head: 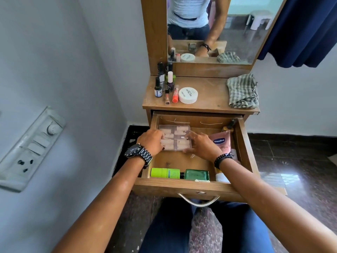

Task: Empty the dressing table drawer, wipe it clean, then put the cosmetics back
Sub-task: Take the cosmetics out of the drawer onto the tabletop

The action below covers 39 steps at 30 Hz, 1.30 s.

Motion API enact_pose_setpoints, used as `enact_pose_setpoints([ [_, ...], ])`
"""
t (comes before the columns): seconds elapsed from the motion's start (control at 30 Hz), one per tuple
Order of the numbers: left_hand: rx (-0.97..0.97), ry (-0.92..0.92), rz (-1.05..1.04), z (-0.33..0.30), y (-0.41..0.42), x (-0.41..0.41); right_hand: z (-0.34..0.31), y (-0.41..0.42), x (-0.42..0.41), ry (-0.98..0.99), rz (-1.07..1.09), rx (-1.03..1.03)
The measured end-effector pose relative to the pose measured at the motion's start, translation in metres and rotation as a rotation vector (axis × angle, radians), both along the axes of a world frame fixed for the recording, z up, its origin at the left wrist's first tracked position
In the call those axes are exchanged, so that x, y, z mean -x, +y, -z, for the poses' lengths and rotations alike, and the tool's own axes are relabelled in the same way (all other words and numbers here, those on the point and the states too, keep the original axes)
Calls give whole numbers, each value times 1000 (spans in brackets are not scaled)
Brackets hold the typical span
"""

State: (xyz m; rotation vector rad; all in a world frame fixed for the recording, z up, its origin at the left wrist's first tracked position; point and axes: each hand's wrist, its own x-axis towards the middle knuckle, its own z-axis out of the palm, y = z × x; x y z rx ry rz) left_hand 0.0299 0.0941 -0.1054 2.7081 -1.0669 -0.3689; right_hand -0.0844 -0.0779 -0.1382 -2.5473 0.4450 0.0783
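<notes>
A wooden dressing table (209, 95) stands against a pale wall, its mirror (224, 28) reflecting a person's torso and a white stool on a dark polished floor. A navy curtain (302, 30) hangs at the upper right, and a switchboard (31, 148) with sockets is set into the wall on the left. On the tabletop, a cluster of small nail polish bottles (165, 80) stands at the back left corner, with an orange tube (175, 96) and a round white jar (188, 95) just beside them; a checked cloth (243, 92) lies crumpled at the right end. The drawer (182, 188) is pulled out over the person's knees. Inside it, the left hand (150, 141) and the right hand (200, 145) grip the opposite sides of a clear compartment box (175, 136), fingers curled over its edges, toward the back left of the drawer. A pink Vaseline tube (220, 141) lies to the right of the box, touching the right hand's side. A lime green bottle (165, 173) and a green glass bottle (197, 175) lie along the front wall. A small dark bottle (230, 125) sits in the back right corner.
</notes>
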Motion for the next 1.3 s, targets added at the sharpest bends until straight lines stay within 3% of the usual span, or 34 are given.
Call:
enact_pose_setpoints([
  [0.17, -95, 15, 8, -4, -4, 2, 2, 1, 2, -2, -27, 24],
  [0.33, 76, 548, -134, -11, -2, 8, 0, 0, 3, -108, 103, -172],
  [0.5, 178, 794, -213, -2, 8, 23, 0, 1, 1, -126, 318, -619],
  [0.6, 239, 823, -248, -2, 8, 26, -9, 1, 0, -147, 554, -1029],
  [0.73, 257, 841, -264, -5, 6, 26, -12, 3, -8, -129, 763, -1351],
  [0.87, 307, 925, -305, -8, 7, 25, -9, 7, -16, -135, 836, -1341],
  [1.03, 373, 990, -364, -13, 9, 28, -17, 17, -15, -34, 781, -1189],
  [1.3, 358, 920, -363, -30, 3, 38, -42, 18, 26, -135, 818, -1175],
])
